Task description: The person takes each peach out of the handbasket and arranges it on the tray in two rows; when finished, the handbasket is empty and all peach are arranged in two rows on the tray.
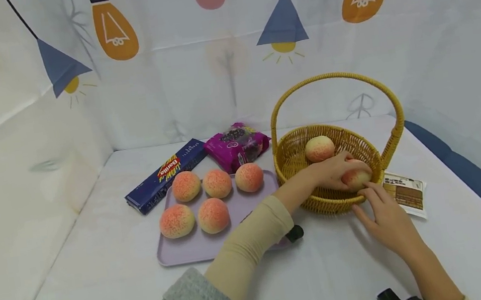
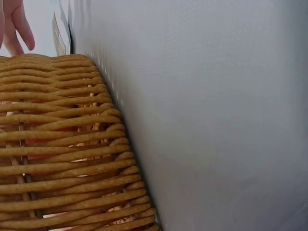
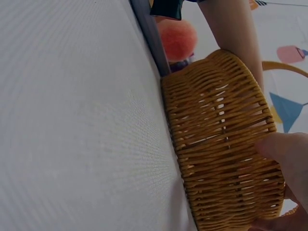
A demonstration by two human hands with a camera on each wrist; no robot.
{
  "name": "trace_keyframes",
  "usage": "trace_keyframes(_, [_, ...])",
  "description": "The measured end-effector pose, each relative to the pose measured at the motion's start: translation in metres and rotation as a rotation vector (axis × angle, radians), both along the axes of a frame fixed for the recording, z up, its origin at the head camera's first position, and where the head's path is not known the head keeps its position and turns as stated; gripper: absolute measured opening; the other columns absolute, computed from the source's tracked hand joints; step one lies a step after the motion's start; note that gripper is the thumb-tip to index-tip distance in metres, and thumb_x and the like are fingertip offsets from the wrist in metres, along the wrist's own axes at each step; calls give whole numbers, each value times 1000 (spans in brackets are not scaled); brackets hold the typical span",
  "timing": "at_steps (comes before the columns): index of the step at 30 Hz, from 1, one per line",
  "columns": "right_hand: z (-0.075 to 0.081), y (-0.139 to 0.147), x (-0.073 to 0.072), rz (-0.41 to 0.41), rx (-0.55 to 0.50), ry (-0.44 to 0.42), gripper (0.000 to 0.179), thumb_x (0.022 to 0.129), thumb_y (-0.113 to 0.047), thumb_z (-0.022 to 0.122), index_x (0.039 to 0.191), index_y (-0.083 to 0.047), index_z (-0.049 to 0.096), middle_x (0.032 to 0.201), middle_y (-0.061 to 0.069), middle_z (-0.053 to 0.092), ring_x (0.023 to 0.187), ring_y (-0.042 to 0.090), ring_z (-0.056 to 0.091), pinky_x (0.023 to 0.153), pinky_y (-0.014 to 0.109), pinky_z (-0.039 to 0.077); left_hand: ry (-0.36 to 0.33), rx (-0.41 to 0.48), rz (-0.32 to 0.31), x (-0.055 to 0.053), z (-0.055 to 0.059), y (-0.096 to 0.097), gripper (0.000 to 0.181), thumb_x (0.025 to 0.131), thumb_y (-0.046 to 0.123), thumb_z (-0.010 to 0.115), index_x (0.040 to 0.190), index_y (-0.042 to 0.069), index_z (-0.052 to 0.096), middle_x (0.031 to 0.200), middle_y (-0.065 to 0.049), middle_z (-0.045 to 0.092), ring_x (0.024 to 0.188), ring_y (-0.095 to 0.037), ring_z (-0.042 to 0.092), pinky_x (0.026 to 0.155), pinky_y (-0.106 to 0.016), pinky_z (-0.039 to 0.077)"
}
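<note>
My left hand [image 1: 333, 172] reaches over the near rim of a yellow wicker basket [image 1: 287, 161] and holds a peach [image 1: 356, 178] inside it, fingers curled round the fruit. Behind that one, another peach [image 1: 319, 149] lies in the basket. At the basket's near right rim is my right hand [image 1: 386, 217]; its fingers go over the edge close to the held peach. The right wrist view shows the right thumb [image 3: 274, 147] against the outer wicker wall. In the left wrist view the basket wall [image 2: 62, 144] hides the left hand and most of the fruit.
Left of the basket, a lilac tray [image 1: 181, 255] bears several peaches [image 1: 213, 215]. Behind it lie a blue spaghetti box [image 1: 166, 175] and a purple packet [image 1: 238, 146]. A brown-and-white packet [image 1: 406, 194] lies right of the basket, whose tall handle [image 1: 331, 76] arches above it.
</note>
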State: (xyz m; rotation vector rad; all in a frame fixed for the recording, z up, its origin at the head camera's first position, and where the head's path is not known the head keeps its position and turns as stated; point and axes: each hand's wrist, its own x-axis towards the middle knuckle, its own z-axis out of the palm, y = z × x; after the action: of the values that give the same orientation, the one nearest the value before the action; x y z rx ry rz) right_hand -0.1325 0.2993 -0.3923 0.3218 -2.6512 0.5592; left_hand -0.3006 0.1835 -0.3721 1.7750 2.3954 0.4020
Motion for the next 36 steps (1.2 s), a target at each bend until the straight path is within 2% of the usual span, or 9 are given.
trace_keyframes(4, [2, 2, -3, -6, -4, -2, 29, 86, -14, 62, 107, 3, 51, 123, 21, 44, 110, 41, 43, 86, 55, 36, 82, 8, 54, -6, 3, 3, 52, 82, 31, 66, 130, 29, 47, 123, -7, 41, 111, -13, 34, 87, -19, 35])
trace_keyframes(6, [2, 3, -3, -14, -11, -15, 30, 87, -16, 61, 108, 3, 51, 124, 22, 43, 111, 42, 42, 86, 57, 36, 97, -13, 82, -8, 3, 4, 53, 83, 33, 66, 132, 30, 45, 126, -7, 41, 115, -14, 33, 89, -21, 34])
trace_keyframes(11, [-1, 3, -1, -16, -14, -45, 32, 88, -19, 60, 110, 3, 51, 126, 23, 42, 113, 43, 41, 86, 58, 36, 15, -68, 137, -7, 0, 4, 60, 84, 30, 65, 137, 31, 37, 136, -6, 33, 122, -13, 30, 91, -22, 34])
trace_keyframes(16, [-4, 3, 1, -12, -12, -18, 31, 86, -16, 62, 108, 3, 51, 124, 22, 43, 111, 42, 43, 85, 57, 36, -36, -10, 86, -4, -2, 1, 61, 83, 25, 67, 137, 23, 38, 132, -5, 35, 115, -9, 35, 90, -17, 32])
trace_keyframes(19, [-5, 2, 3, -8, -9, -17, 31, 85, -15, 63, 108, 3, 51, 124, 22, 43, 110, 42, 43, 85, 57, 37, -53, 16, 78, -3, -3, -2, 60, 82, 26, 69, 134, 22, 41, 128, -2, 39, 115, -8, 34, 90, -16, 31])
trace_keyframes(22, [-5, 1, 3, -2, -7, -25, 32, 86, -16, 62, 109, 3, 51, 125, 21, 43, 111, 42, 43, 85, 57, 37, -48, 30, 96, -3, -4, -5, 59, 81, 28, 70, 133, 22, 43, 127, 0, 42, 115, -8, 35, 90, -16, 31])
trace_keyframes(29, [-1, 0, 2, -5, 3, -16, 31, 86, -17, 62, 108, 3, 52, 125, 22, 43, 111, 43, 43, 86, 57, 37, 76, 38, 150, -3, 1, -8, 59, 82, 44, 64, 136, 31, 43, 127, -2, 42, 109, -9, 40, 83, -22, 39])
trace_keyframes(33, [0, 1, 1, -6, -2, -34, 30, 87, -18, 61, 107, 3, 52, 126, 22, 43, 111, 43, 43, 86, 57, 37, 84, -1, 204, -1, 1, -8, 61, 80, 53, 61, 135, 35, 43, 124, -5, 40, 98, -10, 44, 77, -24, 41])
trace_keyframes(36, [1, 0, 2, -8, -5, -43, 31, 87, -18, 61, 108, 3, 52, 126, 21, 42, 112, 42, 43, 86, 57, 37, 57, 7, 191, 0, 1, -8, 60, 80, 50, 62, 134, 31, 46, 123, -8, 40, 100, -11, 42, 78, -24, 40])
